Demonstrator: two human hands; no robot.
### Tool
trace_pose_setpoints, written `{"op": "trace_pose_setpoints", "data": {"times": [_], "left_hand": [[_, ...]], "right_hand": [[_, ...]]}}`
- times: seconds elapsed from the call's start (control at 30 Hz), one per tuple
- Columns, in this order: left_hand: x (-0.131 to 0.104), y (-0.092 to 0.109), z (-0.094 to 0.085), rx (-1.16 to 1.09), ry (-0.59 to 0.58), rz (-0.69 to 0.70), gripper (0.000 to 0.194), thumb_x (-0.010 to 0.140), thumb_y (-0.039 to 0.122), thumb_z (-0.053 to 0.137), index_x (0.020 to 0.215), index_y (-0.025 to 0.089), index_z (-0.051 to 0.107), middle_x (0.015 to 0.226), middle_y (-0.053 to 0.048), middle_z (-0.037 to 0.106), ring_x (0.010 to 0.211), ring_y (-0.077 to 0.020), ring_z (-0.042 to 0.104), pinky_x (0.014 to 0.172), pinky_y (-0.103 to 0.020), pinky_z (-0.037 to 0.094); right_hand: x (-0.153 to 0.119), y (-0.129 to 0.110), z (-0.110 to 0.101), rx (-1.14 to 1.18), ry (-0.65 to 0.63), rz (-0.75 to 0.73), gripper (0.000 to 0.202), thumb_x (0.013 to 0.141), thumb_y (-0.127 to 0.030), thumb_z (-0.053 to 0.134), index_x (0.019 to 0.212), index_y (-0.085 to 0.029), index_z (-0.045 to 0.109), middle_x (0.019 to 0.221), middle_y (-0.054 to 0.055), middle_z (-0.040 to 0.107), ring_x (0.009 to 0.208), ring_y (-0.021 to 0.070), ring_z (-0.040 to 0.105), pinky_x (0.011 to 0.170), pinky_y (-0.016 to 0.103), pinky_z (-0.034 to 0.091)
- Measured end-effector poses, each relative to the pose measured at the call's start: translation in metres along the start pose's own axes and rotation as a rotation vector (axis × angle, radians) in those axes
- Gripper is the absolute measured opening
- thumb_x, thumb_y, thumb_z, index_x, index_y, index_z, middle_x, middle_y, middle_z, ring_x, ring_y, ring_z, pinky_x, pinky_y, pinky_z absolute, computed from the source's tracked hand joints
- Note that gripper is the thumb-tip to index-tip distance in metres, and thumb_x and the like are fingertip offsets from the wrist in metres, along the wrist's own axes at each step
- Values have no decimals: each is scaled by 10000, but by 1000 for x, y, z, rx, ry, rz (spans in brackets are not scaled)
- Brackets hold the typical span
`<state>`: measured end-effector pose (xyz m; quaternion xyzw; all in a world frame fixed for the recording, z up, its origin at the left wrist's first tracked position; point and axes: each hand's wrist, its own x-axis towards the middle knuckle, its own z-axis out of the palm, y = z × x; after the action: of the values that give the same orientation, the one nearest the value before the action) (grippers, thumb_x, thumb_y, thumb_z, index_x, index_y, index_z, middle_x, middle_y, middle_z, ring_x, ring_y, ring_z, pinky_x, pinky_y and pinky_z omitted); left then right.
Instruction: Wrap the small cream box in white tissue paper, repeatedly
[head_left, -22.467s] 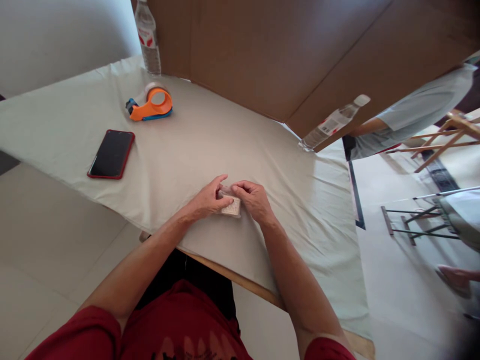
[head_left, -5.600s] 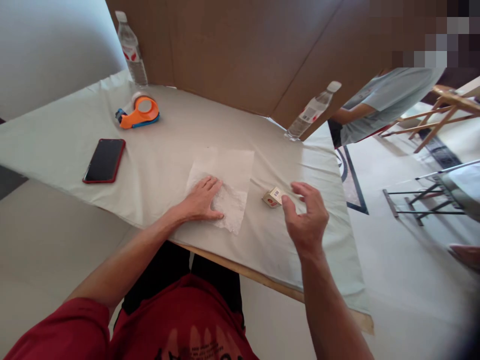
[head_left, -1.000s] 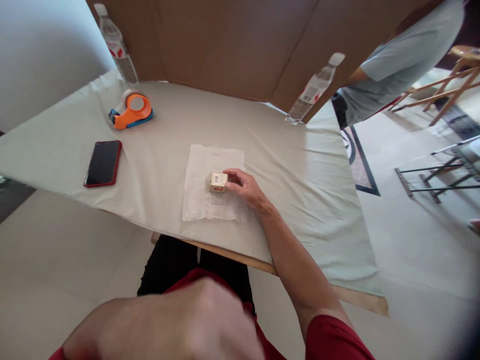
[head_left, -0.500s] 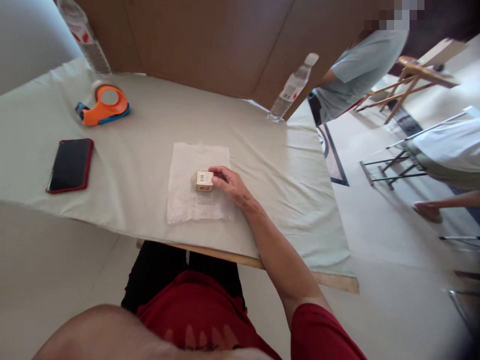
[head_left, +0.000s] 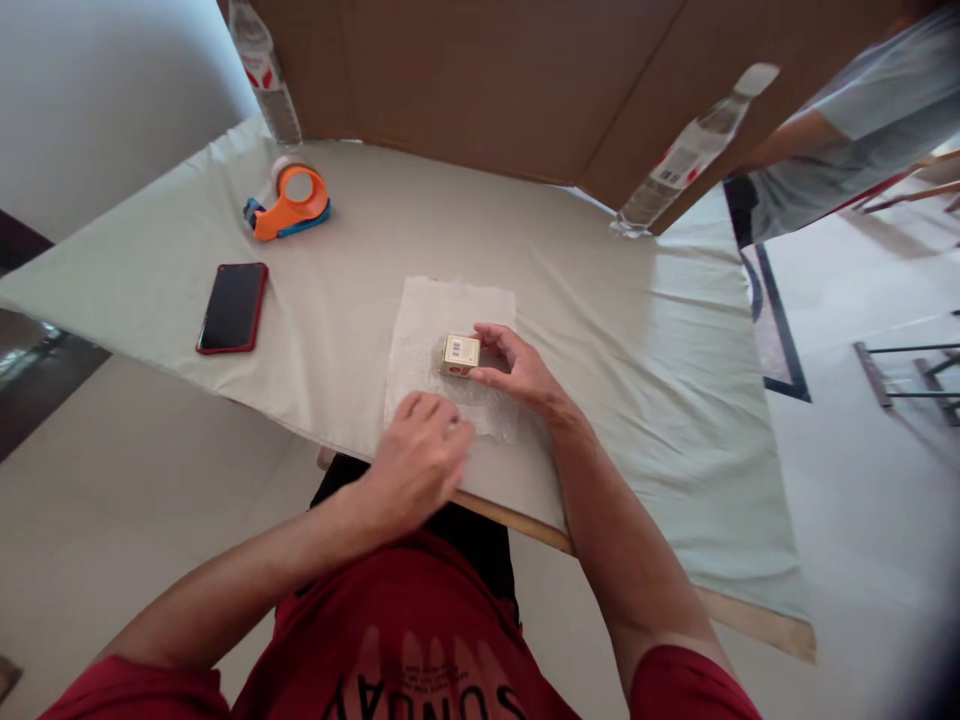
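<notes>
A small cream box (head_left: 460,355) with a barcode on top rests on a sheet of bubble wrap (head_left: 420,310) near the table's front edge. My right hand (head_left: 521,372) is at the box's right side, thumb and fingers apart around its right end, fingertips touching or very near it. Just below the box, over the lower left part of the wrap, is my left hand (head_left: 425,450). Its fingers are curled and blurred by motion, and whether anything is in them cannot be made out.
An orange tape dispenser (head_left: 296,205) and a phone in a red case (head_left: 232,308) lie at the left. Water bottles stand at the back left (head_left: 266,80) and back right (head_left: 686,160), against a cardboard panel (head_left: 480,80). A person's arm (head_left: 795,140) shows beyond.
My left hand has come up over the front of the wrap. The view has shifted, so the table's things sit further right. My right hand stays beside the box, its thumb now lower.
</notes>
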<state>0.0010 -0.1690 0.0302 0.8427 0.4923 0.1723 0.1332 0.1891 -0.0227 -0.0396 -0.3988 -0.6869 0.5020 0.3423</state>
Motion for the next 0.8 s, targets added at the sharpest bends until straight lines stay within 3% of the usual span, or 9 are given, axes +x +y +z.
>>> {"op": "trace_pose_setpoints", "data": {"times": [0.1,0.27,0.47,0.63,0.7,0.8], "left_hand": [[14,-40,21,227,-8,-14,188,836,121,600,1003,141,684,1048,-154,672,1033,-310,599,952,-503,454],[16,-52,28,366,12,51,149,854,89,555,825,154,685,848,-112,701,835,-270,656,846,-436,464],[32,-59,20,283,129,8,185,866,92,527,767,158,668,746,-94,717,747,-239,673,766,-366,464],[59,-71,15,164,223,-141,211,931,156,475,931,168,685,859,-98,751,779,-222,678,768,-338,472],[71,-78,16,78,238,-159,239,949,175,448,985,178,684,954,-99,762,814,-212,677,771,-324,475],[79,-85,17,-83,246,-190,250,953,222,443,1024,190,681,977,-85,757,826,-198,666,762,-303,475]], "right_hand": [[1,-2,1,-75,7,-23,641,686,-473,850,1235,-221,636,1243,108,696,1161,289,652,1064,460,479],[2,-3,6,-38,7,-25,486,709,-409,814,1123,-202,664,1114,83,736,1054,256,691,1003,432,516],[1,-7,3,-50,-27,8,493,728,-432,809,1150,-214,679,1151,85,734,1079,256,687,994,423,519],[-7,-20,-17,18,-45,-2,591,881,-674,585,1274,-239,658,1319,99,680,1251,277,615,1103,466,444],[-9,-25,-23,7,-54,-17,648,851,-697,611,1320,-250,632,1343,96,668,1275,288,594,1105,470,434],[-9,-24,-18,-101,16,13,628,718,-563,804,1233,-232,662,1196,90,716,1114,280,652,997,435,491]]}}
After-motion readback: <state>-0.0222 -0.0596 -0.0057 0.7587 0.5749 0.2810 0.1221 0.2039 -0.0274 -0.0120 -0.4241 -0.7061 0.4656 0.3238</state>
